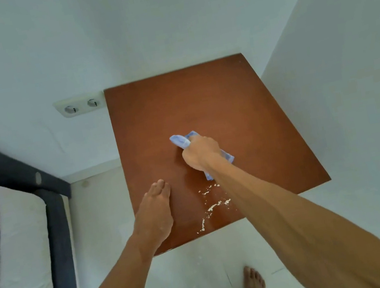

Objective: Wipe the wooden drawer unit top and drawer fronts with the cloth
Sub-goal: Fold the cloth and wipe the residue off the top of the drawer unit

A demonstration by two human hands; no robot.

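A: Cloth (179, 140), light blue, bunched. Lies near the middle of the wooden drawer unit top (205, 105), pressed flat to the wood.

B: Who has it?

A: Right hand (201, 152). Its fingers are curled closed around the cloth; one end of the cloth pokes out beyond the knuckles toward the far side, the other trails out under the wrist.

B: And the left hand (155, 209)?

A: Flat on the top near its left edge, fingers (160, 186) extended and held together, gripping nothing. Well apart from the cloth.

B: Surface condition?

A: Reddish-brown, plain. A scatter of pale flecks (213, 205) near the front edge, just beside the right forearm, between the two arms. Drawer fronts cannot be seen from this angle.

B: Surroundings?

A: Unit sits in a corner of white walls. Double wall socket (81, 106) just left of the unit's back corner. A bed with a dark frame (59, 243) and white mattress (19, 262) at far left. Pale floor (205, 263) below, two bare feet (254, 285) standing on it in front of the unit.
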